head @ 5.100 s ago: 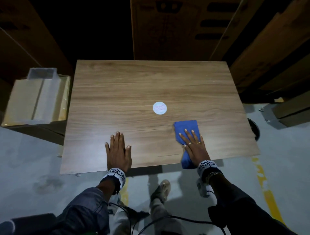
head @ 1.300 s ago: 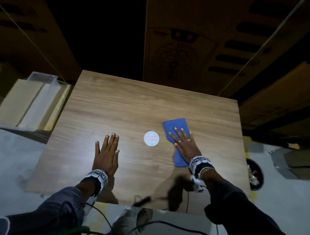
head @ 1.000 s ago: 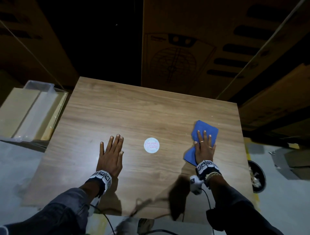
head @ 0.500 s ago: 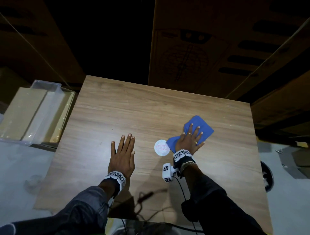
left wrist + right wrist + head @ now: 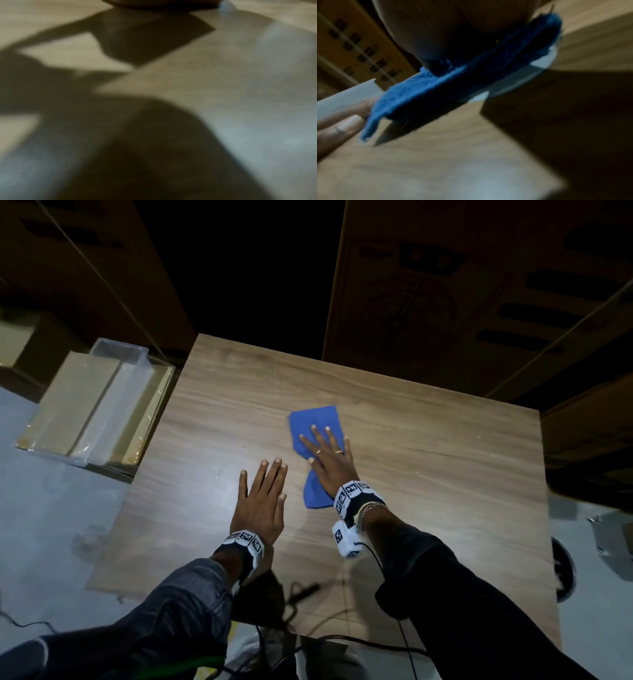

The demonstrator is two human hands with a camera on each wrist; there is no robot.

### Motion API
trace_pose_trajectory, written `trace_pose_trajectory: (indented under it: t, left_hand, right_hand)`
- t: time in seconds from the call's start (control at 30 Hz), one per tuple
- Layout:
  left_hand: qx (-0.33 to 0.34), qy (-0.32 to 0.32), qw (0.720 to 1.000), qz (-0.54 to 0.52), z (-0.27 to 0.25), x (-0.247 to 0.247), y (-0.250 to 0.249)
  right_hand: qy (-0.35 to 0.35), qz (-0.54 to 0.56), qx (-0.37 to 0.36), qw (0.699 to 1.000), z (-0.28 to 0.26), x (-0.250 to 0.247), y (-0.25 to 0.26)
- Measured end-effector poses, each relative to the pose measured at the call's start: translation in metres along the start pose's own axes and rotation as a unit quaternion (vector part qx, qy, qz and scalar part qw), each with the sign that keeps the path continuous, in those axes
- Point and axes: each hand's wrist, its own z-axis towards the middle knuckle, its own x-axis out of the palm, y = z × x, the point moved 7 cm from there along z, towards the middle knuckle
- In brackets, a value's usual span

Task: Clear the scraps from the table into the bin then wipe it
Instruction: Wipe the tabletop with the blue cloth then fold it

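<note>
A blue cloth [image 5: 313, 424] lies on the wooden table [image 5: 428, 474], a little right of its middle. My right hand [image 5: 325, 451] presses flat on the cloth with straight, spread fingers. My left hand [image 5: 263, 494] rests flat on the bare wood just left of it, holding nothing. In the right wrist view the blue cloth [image 5: 447, 86] sits under my palm. A pale round disc [image 5: 541, 66] peeks out from beneath its edge. The left wrist view is blurred and shows only tabletop [image 5: 223, 94] and shadows.
A dark round bin [image 5: 561, 568] stands on the floor past the table's right edge. A clear plastic box [image 5: 102, 409] with flat cardboard lies to the table's left. Cardboard cartons [image 5: 445, 285] rise behind the far edge. Cables [image 5: 342, 642] trail at the near side.
My right hand slid the cloth from the right side leftward to the middle, over the round white disc, which the head view no longer shows. The left hand stayed flat.
</note>
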Motion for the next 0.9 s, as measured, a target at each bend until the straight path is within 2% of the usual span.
trace_pose_trajectory:
  t: [0.1,0.23,0.43,0.7,0.8,0.9]
  left_hand:
    - [-0.001,0.000,1.000,-0.005,0.001,0.003,0.001]
    - [-0.004,0.000,1.000,-0.015,0.002,0.003,0.004]
    - [0.006,0.018,1.000,-0.021,0.028,0.008,-0.001]
    - [0.053,0.023,0.998,-0.012,0.092,0.017,-0.038]
    - [0.050,0.008,0.999,-0.009,0.097,0.017,-0.042]
    - [0.050,0.002,0.999,-0.001,0.096,0.016,-0.042]
  right_hand:
    - [0.064,0.004,-0.084,0.994,-0.005,-0.004,-0.002]
    - [0.101,0.017,-0.099,0.990,-0.016,-0.024,-0.040]
    - [0.054,0.021,-0.008,0.998,-0.041,-0.074,-0.125]
    - [-0.057,0.050,0.088,0.993,-0.093,-0.118,-0.225]
    - [-0.115,0.058,0.149,0.980,-0.101,-0.122,-0.243]
    - [-0.192,0.035,0.256,0.947,-0.100,-0.122,-0.249]
